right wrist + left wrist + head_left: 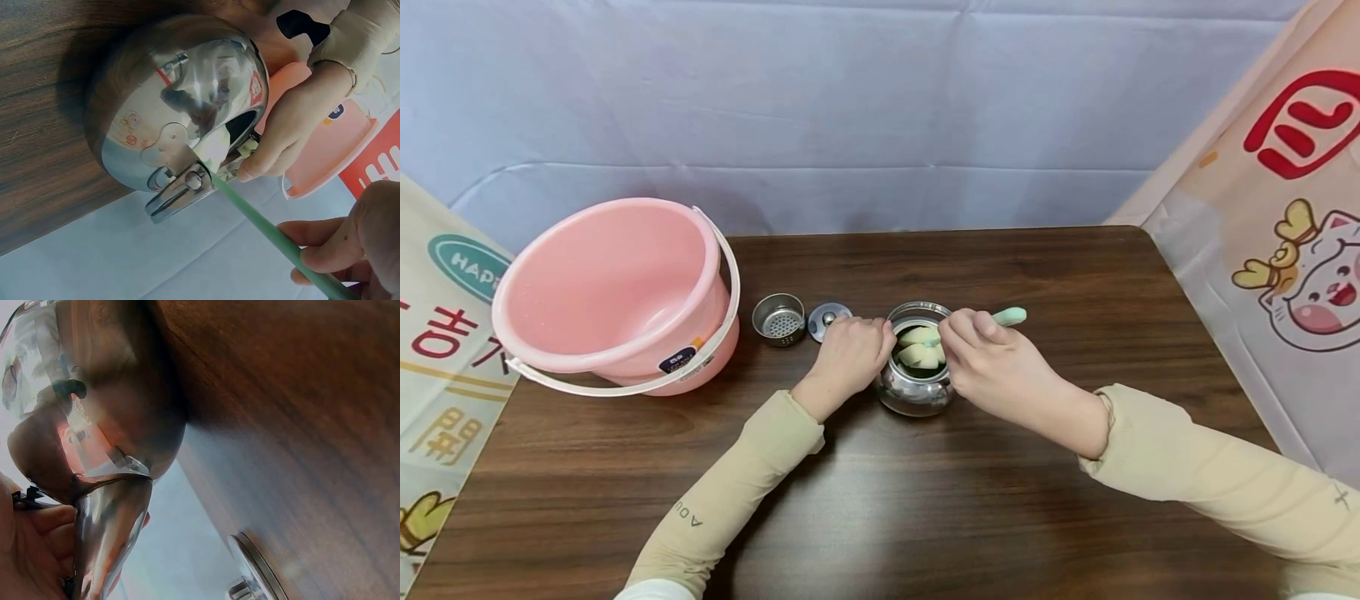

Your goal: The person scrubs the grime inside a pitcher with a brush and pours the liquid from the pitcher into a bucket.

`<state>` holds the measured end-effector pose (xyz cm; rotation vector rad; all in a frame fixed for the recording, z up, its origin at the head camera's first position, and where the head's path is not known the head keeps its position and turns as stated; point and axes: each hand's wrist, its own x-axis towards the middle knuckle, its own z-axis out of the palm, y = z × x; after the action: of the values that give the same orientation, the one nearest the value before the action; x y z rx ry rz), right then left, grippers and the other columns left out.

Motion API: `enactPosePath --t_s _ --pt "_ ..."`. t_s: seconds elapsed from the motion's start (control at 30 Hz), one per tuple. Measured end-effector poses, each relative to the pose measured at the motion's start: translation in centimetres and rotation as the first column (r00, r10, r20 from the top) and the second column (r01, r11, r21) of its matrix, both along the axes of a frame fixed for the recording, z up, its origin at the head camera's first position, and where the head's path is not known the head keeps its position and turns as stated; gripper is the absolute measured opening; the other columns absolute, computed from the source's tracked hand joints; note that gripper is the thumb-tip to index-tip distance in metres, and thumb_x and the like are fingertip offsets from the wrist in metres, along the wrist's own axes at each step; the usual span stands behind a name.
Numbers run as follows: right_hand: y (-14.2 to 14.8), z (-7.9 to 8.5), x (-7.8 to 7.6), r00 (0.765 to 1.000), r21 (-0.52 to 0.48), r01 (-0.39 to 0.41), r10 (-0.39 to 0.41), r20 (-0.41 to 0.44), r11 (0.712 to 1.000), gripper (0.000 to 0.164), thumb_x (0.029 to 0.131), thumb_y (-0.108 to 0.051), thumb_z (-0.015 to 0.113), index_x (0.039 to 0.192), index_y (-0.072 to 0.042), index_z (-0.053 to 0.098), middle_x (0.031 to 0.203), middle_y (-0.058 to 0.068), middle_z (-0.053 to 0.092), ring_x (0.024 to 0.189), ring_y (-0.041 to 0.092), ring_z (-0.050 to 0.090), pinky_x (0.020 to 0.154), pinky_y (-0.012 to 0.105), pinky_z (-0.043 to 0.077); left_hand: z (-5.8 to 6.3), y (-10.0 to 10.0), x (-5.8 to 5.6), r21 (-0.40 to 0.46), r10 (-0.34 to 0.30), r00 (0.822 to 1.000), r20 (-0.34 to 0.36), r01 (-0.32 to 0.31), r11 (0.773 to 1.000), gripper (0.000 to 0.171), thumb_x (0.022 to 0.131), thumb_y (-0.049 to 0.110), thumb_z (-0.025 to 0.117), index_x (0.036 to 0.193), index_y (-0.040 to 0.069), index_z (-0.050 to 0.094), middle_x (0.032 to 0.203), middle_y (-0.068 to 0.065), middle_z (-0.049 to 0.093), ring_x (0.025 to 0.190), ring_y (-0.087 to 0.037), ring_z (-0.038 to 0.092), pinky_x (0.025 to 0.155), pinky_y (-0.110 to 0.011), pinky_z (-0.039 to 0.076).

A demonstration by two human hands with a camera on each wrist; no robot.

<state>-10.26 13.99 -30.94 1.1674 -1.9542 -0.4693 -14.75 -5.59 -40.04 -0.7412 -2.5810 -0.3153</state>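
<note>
A shiny metal teapot (916, 398) stands uncovered on the brown table. At its left side, my left hand (852, 354) grips it by the spout (109, 531), with fingers curled behind the spout in the left wrist view. The thumb lies near the rim in the right wrist view. My right hand (992, 358) pinches the mint-green handle of a sponge brush (262, 228). Its pale sponge head (919, 350) is inside the teapot's mouth, and its lower part is hidden. The teapot's raised handle mount (190, 184) stands beside the brush.
Left of the teapot lie its lid (830, 318), knob up, and a perforated metal strainer (778, 321). A pink bucket (617, 283) with a white handle (625, 389) stands farther left. Behind the table (880, 517) hangs a pale cloth (850, 108).
</note>
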Motion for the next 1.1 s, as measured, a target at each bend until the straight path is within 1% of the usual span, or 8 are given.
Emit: enactPosePath --t_s 0.13,0.4,0.47,0.57,0.67,0.73,0.93,1.1 --pt "-0.1 0.2 0.0 1.000 0.001 0.013 -0.013 0.012 1.000 0.033 0.085 0.007 0.030 0.063 -0.001 0.054 0.072 0.010 0.040 0.071 0.024 0.039 0.081 0.035 0.025 -0.1 0.0 0.0 -0.002 0.003 1.000 -0.001 -0.003 1.000 0.039 0.091 0.017 0.032 0.056 0.009 0.047 0.050 -0.006 0.051 0.051 -0.025 0.055 0.051 -0.037 0.039" --pt "-0.2 0.6 0.0 0.999 0.001 0.024 -0.024 0.037 1.000 0.040 0.085 0.006 0.026 0.060 -0.002 0.055 0.068 0.008 0.038 0.069 0.023 0.037 0.075 0.032 0.028 -0.1 0.0 0.0 0.026 -0.003 0.999 -0.044 0.004 1.000 0.037 0.090 0.017 0.035 0.056 0.009 0.047 0.050 -0.007 0.052 0.049 -0.026 0.054 0.050 -0.037 0.038" --pt "-0.2 0.8 0.0 0.998 -0.006 0.023 -0.023 0.054 1.000 0.040 0.085 0.004 0.025 0.060 -0.002 0.056 0.068 0.007 0.038 0.069 0.023 0.037 0.075 0.032 0.028 -0.1 0.0 0.1 0.035 -0.006 0.998 -0.061 0.009 0.999 0.038 0.090 0.016 0.033 0.055 0.009 0.046 0.050 -0.007 0.052 0.049 -0.026 0.053 0.050 -0.037 0.038" --pt "-0.2 1.0 -0.2 0.993 -0.053 0.010 -0.004 0.115 0.999 0.038 0.082 0.004 0.027 0.058 -0.001 0.055 0.068 0.008 0.037 0.069 0.024 0.036 0.074 0.033 0.029 -0.1 0.1 0.1 0.042 -0.004 0.998 -0.064 0.007 0.999 0.038 0.090 0.016 0.031 0.055 0.009 0.046 0.050 -0.007 0.052 0.049 -0.026 0.053 0.051 -0.037 0.037" --pt "0.0 1.3 -0.5 0.981 -0.094 0.007 0.011 0.193 0.996 0.032 0.078 0.001 0.031 0.056 -0.001 0.053 0.069 0.008 0.039 0.070 0.025 0.036 0.073 0.035 0.030 -0.1 0.1 0.1 0.033 0.004 0.999 -0.054 -0.003 0.999 0.037 0.090 0.016 0.034 0.056 0.009 0.047 0.051 -0.007 0.053 0.049 -0.026 0.054 0.051 -0.037 0.038" --pt "0.1 1.5 -0.7 0.971 -0.104 0.018 0.008 0.241 0.994 0.025 0.075 0.001 0.037 0.056 -0.002 0.053 0.070 0.009 0.040 0.071 0.026 0.037 0.074 0.036 0.031 0.0 0.1 0.1 0.026 0.005 0.999 -0.043 -0.003 1.000 0.036 0.090 0.016 0.037 0.057 0.008 0.048 0.051 -0.008 0.054 0.049 -0.027 0.054 0.051 -0.037 0.038" --pt "0.5 1.9 -1.2 0.938 -0.071 0.078 -0.049 0.343 0.994 0.006 0.064 -0.003 0.057 0.059 -0.006 0.058 0.072 0.007 0.044 0.074 0.026 0.038 0.077 0.040 0.032 0.1 0.1 0.1 0.004 0.004 1.000 -0.026 -0.004 1.000 0.034 0.090 0.016 0.038 0.058 0.009 0.050 0.052 -0.007 0.055 0.051 -0.026 0.055 0.052 -0.037 0.039" --pt "0.7 2.1 -1.6 0.911 -0.047 0.114 -0.086 0.404 0.992 0.004 0.062 -0.005 0.061 0.062 -0.008 0.064 0.070 0.006 0.044 0.075 0.026 0.038 0.078 0.041 0.031 0.1 0.1 0.1 0.002 0.005 1.000 -0.023 -0.005 1.000 0.035 0.090 0.016 0.036 0.058 0.009 0.049 0.052 -0.006 0.054 0.050 -0.025 0.055 0.052 -0.037 0.039"
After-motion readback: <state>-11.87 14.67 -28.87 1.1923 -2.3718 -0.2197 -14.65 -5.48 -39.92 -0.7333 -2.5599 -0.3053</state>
